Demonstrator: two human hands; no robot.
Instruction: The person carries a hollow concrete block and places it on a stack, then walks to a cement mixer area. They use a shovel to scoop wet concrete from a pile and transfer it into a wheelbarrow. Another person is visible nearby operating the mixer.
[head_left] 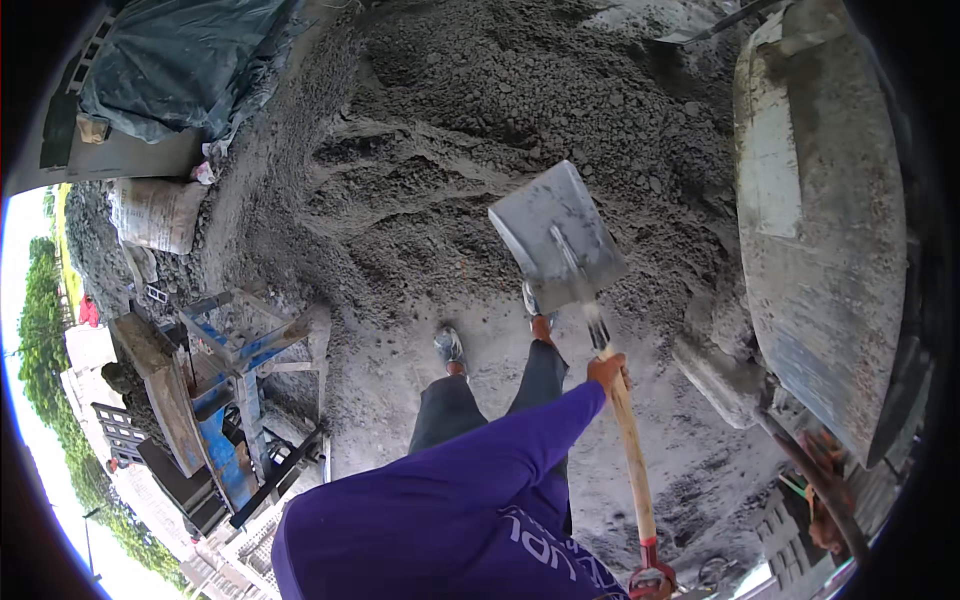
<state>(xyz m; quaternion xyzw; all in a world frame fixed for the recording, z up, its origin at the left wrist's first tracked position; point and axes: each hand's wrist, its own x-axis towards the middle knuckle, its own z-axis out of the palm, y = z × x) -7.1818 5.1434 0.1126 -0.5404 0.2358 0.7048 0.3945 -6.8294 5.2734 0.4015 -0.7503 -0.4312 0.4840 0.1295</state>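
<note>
A shovel with a square grey metal blade and a wooden shaft slants across the space in front of my legs. My left hand reaches over from a purple sleeve and is closed round the shaft just below the blade socket. At the lower edge my right hand shows only in part, closed on the red end grip. The blade carries only grey smears and is over the near side of a pile of grey gravelly mix. Whether it touches the pile, I cannot tell.
A large, mud-crusted wheelbarrow stands at the right, beside a concrete lump. On the left are a blue-and-wood frame, a filled sack and a dark tarp. Another tool's blade lies at the far right.
</note>
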